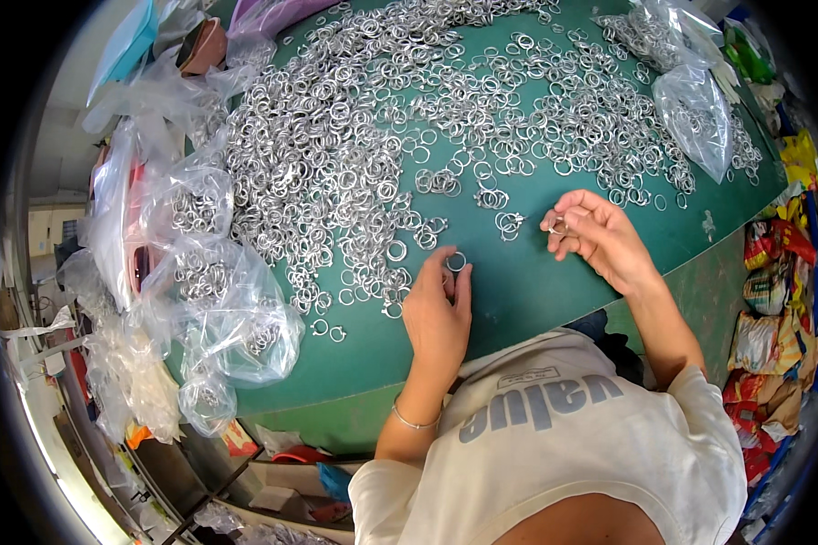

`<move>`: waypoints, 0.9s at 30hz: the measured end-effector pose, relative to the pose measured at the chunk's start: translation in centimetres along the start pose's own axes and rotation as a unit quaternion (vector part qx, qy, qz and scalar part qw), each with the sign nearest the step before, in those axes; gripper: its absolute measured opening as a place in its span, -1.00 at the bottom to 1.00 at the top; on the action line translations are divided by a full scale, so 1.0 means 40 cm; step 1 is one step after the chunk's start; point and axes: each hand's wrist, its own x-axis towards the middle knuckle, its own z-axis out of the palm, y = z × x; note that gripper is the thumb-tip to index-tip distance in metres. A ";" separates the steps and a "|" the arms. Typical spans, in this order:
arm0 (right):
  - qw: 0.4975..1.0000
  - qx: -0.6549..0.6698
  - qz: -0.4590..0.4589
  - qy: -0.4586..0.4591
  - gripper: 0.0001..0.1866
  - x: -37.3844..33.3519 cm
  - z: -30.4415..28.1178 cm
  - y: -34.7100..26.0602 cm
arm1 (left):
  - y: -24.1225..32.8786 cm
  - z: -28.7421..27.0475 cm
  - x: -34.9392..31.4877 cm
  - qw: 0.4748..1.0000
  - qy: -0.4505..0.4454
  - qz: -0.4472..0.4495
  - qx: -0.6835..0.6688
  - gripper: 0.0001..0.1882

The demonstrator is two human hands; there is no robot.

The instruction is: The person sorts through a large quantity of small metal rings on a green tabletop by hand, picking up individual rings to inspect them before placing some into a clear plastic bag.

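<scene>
above green table (518, 304), left hand (437, 309) pinches silver ring (457, 253); right hand (604, 241), half curled, pinches second ring (557, 225).

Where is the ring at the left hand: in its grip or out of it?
In its grip: the left hand pinches the ring between thumb and forefinger.

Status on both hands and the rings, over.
Left hand: pinching one silver ring. Right hand: another ring at fingertips. Loose ring cluster between hands.

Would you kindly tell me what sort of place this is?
Likely a small-goods workshop: heaps of metal rings cover much of the green table, and clear bags hold more.
</scene>
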 end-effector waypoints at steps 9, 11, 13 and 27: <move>0.819 -0.540 -0.194 0.021 -0.86 0.112 0.043 -0.043 | -0.001 0.024 -0.004 0.993 -0.031 0.095 0.064 -0.68; 0.707 -0.654 -0.268 -0.005 -0.84 0.168 0.051 -0.033 | 0.014 0.015 -0.003 0.995 -0.030 0.075 0.059 -0.64; 0.662 -0.693 -0.284 -0.018 -0.85 0.212 0.042 -0.014 | 0.020 0.008 -0.004 0.996 -0.030 0.060 0.058 -0.60; 0.793 -0.588 -0.153 -0.046 -0.86 0.100 0.093 -0.042 | 0.034 0.012 0.054 0.611 -0.231 -0.364 -0.664 -0.68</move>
